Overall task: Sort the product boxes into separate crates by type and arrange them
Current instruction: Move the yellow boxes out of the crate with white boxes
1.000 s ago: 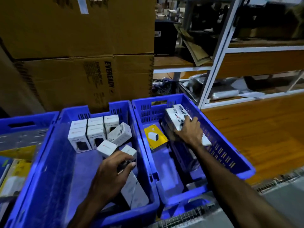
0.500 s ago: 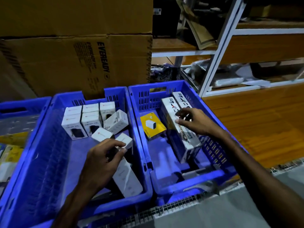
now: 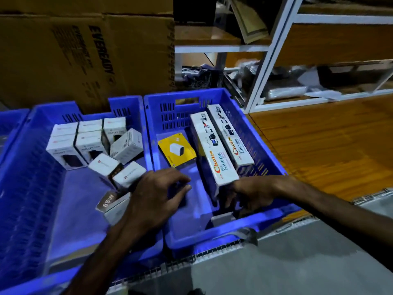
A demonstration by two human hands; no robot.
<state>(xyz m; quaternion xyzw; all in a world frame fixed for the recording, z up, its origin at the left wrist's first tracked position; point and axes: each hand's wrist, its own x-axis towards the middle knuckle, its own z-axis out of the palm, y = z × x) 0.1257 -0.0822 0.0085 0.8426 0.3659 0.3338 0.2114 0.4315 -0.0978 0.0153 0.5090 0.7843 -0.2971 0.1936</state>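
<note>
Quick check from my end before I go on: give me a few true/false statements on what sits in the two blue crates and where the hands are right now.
1. The yellow box lies in the right crate. True.
2. Two long Choice boxes lie side by side in the right crate. True.
3. The small white boxes are stacked in the right crate. False: they sit in the left crate.
4. The right hand is at the near end of a long Choice box. True.
5. The left hand rests on the cardboard carton. False: it is over the wall between the two crates.
</note>
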